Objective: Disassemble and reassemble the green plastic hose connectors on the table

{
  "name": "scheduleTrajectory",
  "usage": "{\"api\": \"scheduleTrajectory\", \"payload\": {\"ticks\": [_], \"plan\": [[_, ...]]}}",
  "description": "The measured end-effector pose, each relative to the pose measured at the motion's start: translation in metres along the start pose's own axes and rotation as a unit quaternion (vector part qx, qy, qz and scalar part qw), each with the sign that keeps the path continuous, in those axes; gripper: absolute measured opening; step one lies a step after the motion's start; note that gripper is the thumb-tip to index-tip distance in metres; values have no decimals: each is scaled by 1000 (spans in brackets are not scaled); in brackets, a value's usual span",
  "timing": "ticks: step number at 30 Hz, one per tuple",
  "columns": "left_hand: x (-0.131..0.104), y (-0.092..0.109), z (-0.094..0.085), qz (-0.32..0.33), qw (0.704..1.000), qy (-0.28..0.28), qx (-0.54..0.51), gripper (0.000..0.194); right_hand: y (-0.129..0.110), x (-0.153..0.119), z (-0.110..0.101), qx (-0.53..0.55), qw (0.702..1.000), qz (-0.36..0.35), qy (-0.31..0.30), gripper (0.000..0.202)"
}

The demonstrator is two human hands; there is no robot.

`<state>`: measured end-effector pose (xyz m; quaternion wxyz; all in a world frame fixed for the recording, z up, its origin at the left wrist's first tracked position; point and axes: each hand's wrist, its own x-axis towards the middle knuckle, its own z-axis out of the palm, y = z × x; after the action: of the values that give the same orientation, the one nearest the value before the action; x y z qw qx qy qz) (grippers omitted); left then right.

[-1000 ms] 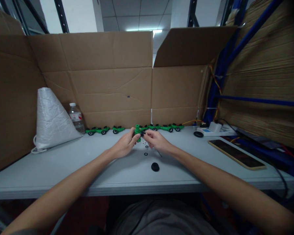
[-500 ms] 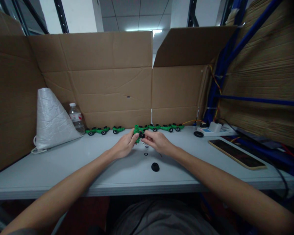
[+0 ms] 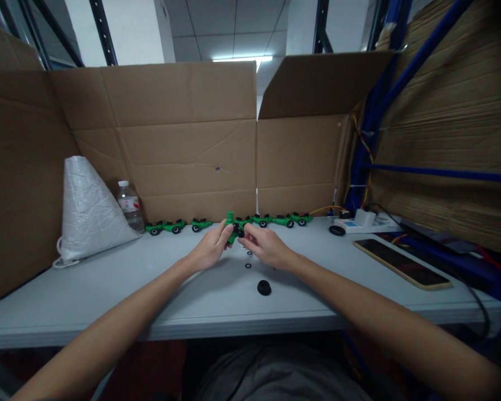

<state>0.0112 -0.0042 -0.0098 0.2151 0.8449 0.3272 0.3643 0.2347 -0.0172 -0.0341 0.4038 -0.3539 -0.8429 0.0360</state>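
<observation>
My left hand point(image 3: 212, 245) is closed on a green toy car point(image 3: 230, 216), held tilted above the table. My right hand point(image 3: 267, 244) pinches a black part point(image 3: 239, 230) at the car's side; its fingertips partly hide it. Below the hands, small black rings point(image 3: 248, 266) lie on the white table point(image 3: 183, 312). Nearer the front edge is a round black piece point(image 3: 264, 287).
Several green toy cars point(image 3: 200, 225) line the back of the table. At the left stand a silvery bag point(image 3: 89, 214) and a water bottle point(image 3: 130, 206). To the right are a phone point(image 3: 401, 263), a power strip point(image 3: 369, 223) and a black disc point(image 3: 337, 230).
The camera view has tilted up slightly. Both hands remain together at the green car, with only slight finger movement.
</observation>
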Motion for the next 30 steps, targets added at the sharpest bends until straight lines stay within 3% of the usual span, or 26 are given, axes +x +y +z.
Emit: {"api": "scheduleTrajectory", "payload": {"ticks": [10, 15, 21, 25, 30], "plan": [[-5, 12, -1, 28, 998, 18, 45, 37, -7, 4, 2, 129, 988, 85, 25, 38], [-5, 13, -1, 27, 998, 22, 47, 37, -8, 8, 8, 273, 949, 155, 16, 45], [-3, 7, 0, 24, 1000, 14, 7, 38, -11, 10, 9, 351, 913, 208, 14, 47], [-4, 12, -1, 30, 999, 10, 10, 37, -16, 9, 5, 442, 865, 238, -1, 45], [-5, 19, -2, 52, 998, 20, 40, 33, -18, 9, -6, 588, 747, 304, -62, 35]]}}
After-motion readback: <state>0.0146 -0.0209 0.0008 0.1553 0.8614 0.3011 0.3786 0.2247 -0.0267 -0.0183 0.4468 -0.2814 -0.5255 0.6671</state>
